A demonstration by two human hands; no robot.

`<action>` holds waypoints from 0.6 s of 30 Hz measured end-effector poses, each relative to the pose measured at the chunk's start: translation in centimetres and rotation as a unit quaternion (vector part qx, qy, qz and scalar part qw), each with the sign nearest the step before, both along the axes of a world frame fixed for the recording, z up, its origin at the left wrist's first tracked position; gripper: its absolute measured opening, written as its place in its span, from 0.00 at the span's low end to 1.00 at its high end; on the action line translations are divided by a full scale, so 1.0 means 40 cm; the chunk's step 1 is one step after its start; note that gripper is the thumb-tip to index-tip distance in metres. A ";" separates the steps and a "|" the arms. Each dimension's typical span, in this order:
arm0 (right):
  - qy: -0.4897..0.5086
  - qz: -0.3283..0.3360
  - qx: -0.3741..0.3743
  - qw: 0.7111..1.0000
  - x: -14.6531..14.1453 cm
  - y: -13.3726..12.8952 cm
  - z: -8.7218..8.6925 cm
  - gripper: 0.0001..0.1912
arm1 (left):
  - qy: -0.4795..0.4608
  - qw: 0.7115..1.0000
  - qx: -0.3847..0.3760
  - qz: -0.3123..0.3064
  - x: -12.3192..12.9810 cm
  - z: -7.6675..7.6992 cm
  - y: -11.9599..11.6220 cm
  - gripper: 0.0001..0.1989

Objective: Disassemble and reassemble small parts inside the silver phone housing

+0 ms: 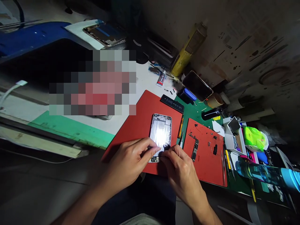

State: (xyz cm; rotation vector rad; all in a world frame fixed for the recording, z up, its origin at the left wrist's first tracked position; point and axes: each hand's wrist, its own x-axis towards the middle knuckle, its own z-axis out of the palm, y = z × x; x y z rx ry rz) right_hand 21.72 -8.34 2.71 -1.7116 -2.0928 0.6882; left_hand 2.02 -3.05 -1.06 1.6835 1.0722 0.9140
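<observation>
An opened phone housing (161, 126), silver inside and glaring with light, lies on a red mat (140, 115). My left hand (134, 157) is over its lower left edge, thumb and forefinger pinched together above the interior. At the lower right corner, my right hand (180, 165) is closed, its fingertips bunched near the bottom edge. Whatever either pinch holds is too small or hidden to make out. A black phone battery (172, 103) rests at the mat's top right. Beside the housing lie an orange-handled screwdriver (180, 126) and a silver-tipped tool (181, 140).
On a second red mat (203, 172) lie a logic board (195, 150) and small parts. A glue tube (161, 78), a propped phone (197, 85), a white box (234, 137) and a water bottle (264, 173) stand around. A blurred patch (98, 87) covers the left.
</observation>
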 end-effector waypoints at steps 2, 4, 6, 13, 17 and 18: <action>0.000 0.000 0.003 1.000 0.000 0.002 0.000 0.12 | 0.002 1.000 0.002 0.004 0.001 -0.002 0.000 0.11; 0.005 -0.001 0.005 1.000 -0.002 0.005 0.000 0.12 | 0.002 1.000 -0.003 0.005 0.003 -0.002 0.000 0.11; 0.014 0.000 0.007 1.000 -0.004 0.007 0.002 0.11 | 0.002 1.000 -0.010 0.004 0.003 -0.001 0.000 0.11; 0.060 -0.038 0.084 0.994 0.049 -0.023 0.056 0.09 | 0.007 1.000 -0.017 0.009 -0.005 0.005 0.001 0.11; 0.002 -0.149 0.161 0.976 0.135 -0.080 0.095 0.04 | 0.013 1.000 -0.012 0.014 -0.008 0.007 0.006 0.11; -0.007 -0.176 0.172 0.969 0.153 -0.095 0.097 0.03 | 0.016 1.000 -0.004 0.017 -0.010 0.006 0.007 0.12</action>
